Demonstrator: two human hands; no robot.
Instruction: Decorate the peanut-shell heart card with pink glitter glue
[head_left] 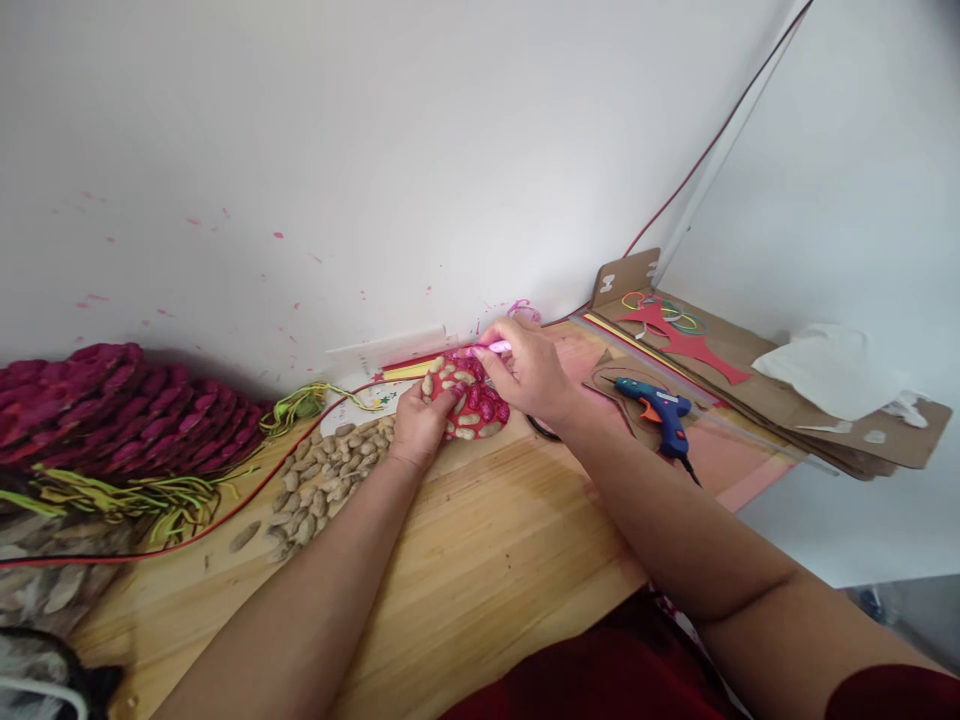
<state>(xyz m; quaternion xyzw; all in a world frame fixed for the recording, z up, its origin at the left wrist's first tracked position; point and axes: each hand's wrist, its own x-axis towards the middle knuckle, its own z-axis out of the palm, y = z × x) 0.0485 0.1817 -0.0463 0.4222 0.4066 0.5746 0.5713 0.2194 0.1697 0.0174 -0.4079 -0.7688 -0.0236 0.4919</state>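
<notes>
A red shape [480, 410] studded with beige and dark-pink seed shells lies at the far edge of the wooden table [480, 560]. My left hand [420, 425] grips its left side, fingers curled over the rim. My right hand [525, 370] hovers over its top right, pinching a thin pink stick or brush [491, 348] whose tip touches the shells.
A heap of beige seed shells [322, 480] lies left of my left hand. Dark-pink painted shell pieces [120, 410] and green-yellow threads [150, 495] fill the left. A blue glue gun [660, 408], cardboard sheets [787, 400], rubber bands and a white cloth [832, 370] lie on the right.
</notes>
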